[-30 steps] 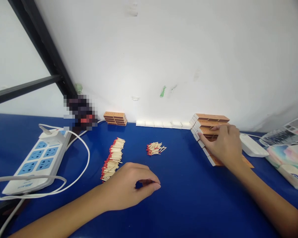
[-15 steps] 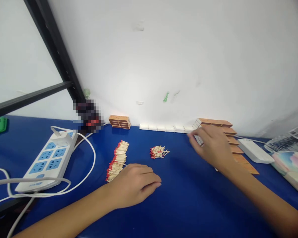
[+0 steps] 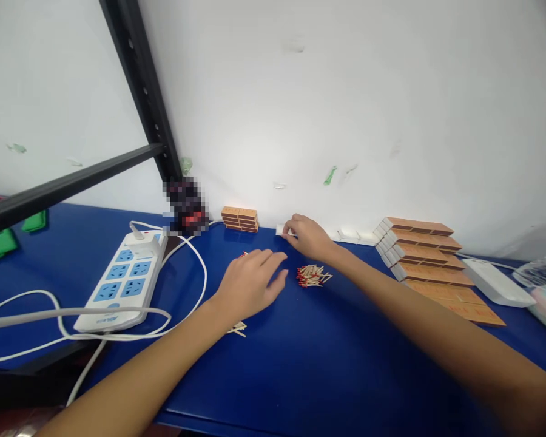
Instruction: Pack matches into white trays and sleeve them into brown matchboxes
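Observation:
My right hand point(image 3: 308, 235) reaches to the wall, thumb and fingertips closed on a white matchbox tray point(image 3: 279, 230) at the left end of a row. Part of that row hides behind the hand; more white trays point(image 3: 357, 237) show to its right. My left hand point(image 3: 253, 280) hovers with thumb and fingers apart, holding nothing visible. It covers most of a long pile of red-tipped matchsticks point(image 3: 239, 329), whose ends peek out. Between the hands and the table's middle lies a smaller heap of matchsticks point(image 3: 313, 276).
Matchboxes are stacked at the wall on the left point(image 3: 239, 219), and stepped rows of matchboxes point(image 3: 430, 252) stand at right. A power strip point(image 3: 122, 282) with looping white cables lies left, by a black metal frame point(image 3: 148, 91). A white device point(image 3: 498, 282) sits far right.
My right hand has moved left from the stepped matchboxes to the tray row's left end. My left hand has shifted up and over the long matchstick pile. The view has turned slightly left.

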Tool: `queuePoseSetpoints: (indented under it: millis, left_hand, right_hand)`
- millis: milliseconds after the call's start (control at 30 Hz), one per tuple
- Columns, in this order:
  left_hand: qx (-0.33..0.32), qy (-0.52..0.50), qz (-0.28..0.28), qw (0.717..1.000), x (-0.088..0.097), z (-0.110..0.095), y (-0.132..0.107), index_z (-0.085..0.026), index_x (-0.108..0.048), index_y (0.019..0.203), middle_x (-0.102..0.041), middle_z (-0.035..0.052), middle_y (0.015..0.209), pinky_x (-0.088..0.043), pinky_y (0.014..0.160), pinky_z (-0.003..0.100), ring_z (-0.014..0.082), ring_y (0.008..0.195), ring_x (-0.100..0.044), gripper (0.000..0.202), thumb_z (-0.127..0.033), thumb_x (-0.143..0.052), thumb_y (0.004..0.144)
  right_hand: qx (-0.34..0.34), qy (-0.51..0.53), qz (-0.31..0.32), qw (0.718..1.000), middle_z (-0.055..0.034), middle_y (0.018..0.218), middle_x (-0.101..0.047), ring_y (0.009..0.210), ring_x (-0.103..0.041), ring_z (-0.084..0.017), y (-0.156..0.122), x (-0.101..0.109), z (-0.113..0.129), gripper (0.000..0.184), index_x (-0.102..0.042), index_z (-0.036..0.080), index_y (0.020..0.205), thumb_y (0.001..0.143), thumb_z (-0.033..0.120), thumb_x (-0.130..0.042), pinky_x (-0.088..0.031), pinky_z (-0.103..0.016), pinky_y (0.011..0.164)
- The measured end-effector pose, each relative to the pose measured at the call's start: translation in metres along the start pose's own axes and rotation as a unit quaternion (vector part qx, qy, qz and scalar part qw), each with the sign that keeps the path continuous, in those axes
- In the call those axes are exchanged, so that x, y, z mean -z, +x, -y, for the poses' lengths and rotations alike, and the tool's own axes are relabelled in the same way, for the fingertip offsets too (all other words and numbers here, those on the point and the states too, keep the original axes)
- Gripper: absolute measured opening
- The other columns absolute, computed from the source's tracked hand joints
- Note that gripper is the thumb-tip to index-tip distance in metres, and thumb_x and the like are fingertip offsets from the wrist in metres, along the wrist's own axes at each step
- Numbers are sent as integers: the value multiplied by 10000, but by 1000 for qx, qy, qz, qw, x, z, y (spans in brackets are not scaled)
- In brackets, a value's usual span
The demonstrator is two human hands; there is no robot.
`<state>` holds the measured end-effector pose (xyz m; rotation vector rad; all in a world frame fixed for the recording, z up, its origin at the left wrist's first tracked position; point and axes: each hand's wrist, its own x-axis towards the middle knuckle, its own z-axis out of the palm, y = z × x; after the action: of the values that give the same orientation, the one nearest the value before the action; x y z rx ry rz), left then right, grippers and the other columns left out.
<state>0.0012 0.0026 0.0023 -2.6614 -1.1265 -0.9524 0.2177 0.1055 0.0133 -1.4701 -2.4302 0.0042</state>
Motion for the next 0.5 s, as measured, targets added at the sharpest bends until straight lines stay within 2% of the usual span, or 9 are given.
queuePoseSetpoints:
  millis: [100, 200, 300, 367, 433, 500]
  left_hand:
    - [19, 6, -2, 1000, 3, 10, 2, -128, -695, 1214, -711, 91, 970, -519, 747, 373, 245, 885, -629, 337, -376, -533, 1054]
    - [-30, -34, 30, 999, 3, 7, 2, -114, -695, 1231, -694, 115, 1068, -518, 893, 439, 267, 970, -592, 513, -558, -637, 981]
    - [-75, -101, 83, 989, -2, -8, -3, -124, -693, 1242, -678, 107, 1077, -507, 899, 450, 273, 986, -571, 684, -687, -736, 856]
    - [-73, -113, 120, 984, -6, -18, -8, -143, -714, 1178, -674, 100, 1082, -496, 895, 456, 278, 1003, -567, 607, -640, -778, 836]
    - [-67, -112, 151, 980, -10, -25, -12, -161, -735, 1084, -670, 84, 1050, -484, 875, 457, 270, 977, -566, 482, -568, -800, 834]
    - [-59, -116, 167, 977, -12, -26, -13, -177, -746, 1050, -670, 68, 1037, -478, 874, 451, 261, 976, -570, 385, -505, -793, 852]
  right_hand:
    - [26, 27, 16, 999, -57, 918, -644, 835, -604, -188, -41, 29, 12, 111, -717, 195, 976, 1004, 228, -615, -454, -314, 772]
    - [67, 116, 50, 990, -34, 931, -650, 797, -614, -160, -95, 48, 33, 96, -714, 219, 966, 996, 210, -624, -463, -284, 715]
    - [88, 130, 97, 983, -50, 989, -658, 813, -629, -165, -137, 44, 50, 112, -715, 214, 921, 978, 161, -634, -479, -291, 707]
    - [85, 154, 97, 980, -46, 980, -662, 793, -631, -164, -152, 34, 49, 75, -724, 223, 954, 987, 202, -660, -491, -290, 683]
    - [80, 174, 61, 979, -39, 955, -669, 791, -632, -165, -156, 27, 38, 79, -725, 234, 997, 1014, 260, -653, -503, -293, 685]
    - [73, 170, -1, 983, -41, 933, -669, 805, -632, -172, -155, 23, 21, 120, -723, 239, 1051, 1044, 292, -615, -507, -302, 702]
